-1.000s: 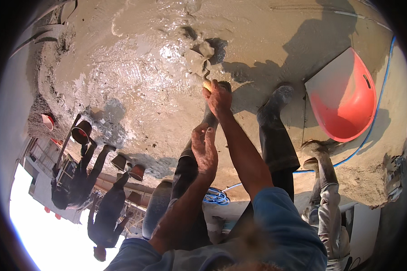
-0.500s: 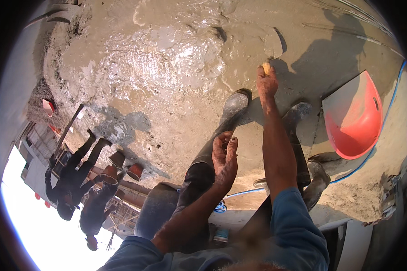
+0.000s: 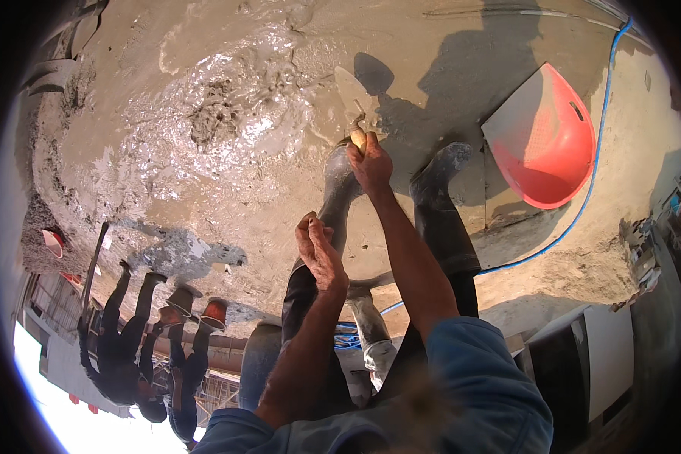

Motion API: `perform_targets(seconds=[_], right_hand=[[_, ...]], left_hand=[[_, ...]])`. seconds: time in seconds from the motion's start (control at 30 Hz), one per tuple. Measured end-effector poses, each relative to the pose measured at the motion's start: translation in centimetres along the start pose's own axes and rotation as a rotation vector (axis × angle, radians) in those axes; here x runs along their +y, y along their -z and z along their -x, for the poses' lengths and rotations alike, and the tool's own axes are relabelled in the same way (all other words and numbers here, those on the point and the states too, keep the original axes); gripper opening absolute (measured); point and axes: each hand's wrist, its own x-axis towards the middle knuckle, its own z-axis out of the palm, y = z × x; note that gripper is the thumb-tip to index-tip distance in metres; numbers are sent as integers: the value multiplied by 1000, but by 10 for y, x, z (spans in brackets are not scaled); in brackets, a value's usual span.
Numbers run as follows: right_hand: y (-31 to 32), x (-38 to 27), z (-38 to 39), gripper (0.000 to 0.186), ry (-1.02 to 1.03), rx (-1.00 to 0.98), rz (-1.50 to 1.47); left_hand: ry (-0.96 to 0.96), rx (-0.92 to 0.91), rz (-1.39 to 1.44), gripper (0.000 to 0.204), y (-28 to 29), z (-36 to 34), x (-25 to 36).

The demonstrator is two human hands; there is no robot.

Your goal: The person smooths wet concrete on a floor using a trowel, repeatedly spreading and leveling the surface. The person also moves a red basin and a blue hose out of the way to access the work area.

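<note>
R hand (image 3: 370, 163) closed round the yellowish grip of a pointed trowel (image 3: 348, 89); blade points away from the body, over wet mortar (image 3: 242, 98). Blade's shadow falls apart from it, to the R, so blade prob. raised; contact w/ surface can't be confirmed. L hand (image 3: 321, 253) holds nothing visible, fingers loosely curled, near the L shin. Technique (judged): wrist loose, leading edge slightly up, light even pressure, long overlapping strokes; a steep blade would prob. gouge. Rough, pitted patch (image 3: 216, 121) lies L of the blade & would prob. need extra passes. Obstructions: L rubber boot (image 3: 339, 178), toe just beside the trowel grip; R rubber boot (image 3: 443, 166) to the R, both limiting a sweep toward the body. Periphery: red plastic scoop (image 3: 548, 151) at R, w/ blue hose (image 3: 596, 163) curving round its outer side; far L, co-workers (image 3: 117, 356) near mortar buckets (image 3: 214, 312), well apart.
</note>
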Motion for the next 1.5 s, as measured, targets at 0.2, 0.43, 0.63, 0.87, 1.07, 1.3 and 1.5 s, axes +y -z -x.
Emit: perform_targets(seconds=[0.2,0.43,0.63,0.87,1.07,1.3,1.5], right_hand=[[47,114,8,19,-631,153,-771],[-70,31,13,29,160,-35,173],[-22,8,-13,18,-51,14,-120],[-71,0,-59,30,-102,54,-147],[-103,-115,18,32,246,-333,262],[-8,-14,-110,28,-108,78,-115],[-54,-40,-135,26,15,-100,-6]], left_hand=[[-88,-82,-40,46,-1,4,6],[-60,-46,-64,36,12,6,11],[17,0,66,50,15,-2,7],[23,-4,79,43,16,-10,23],[194,97,201,45,25,-28,14],[146,66,262,44,9,-22,41],[100,39,240,42,3,-31,55]])
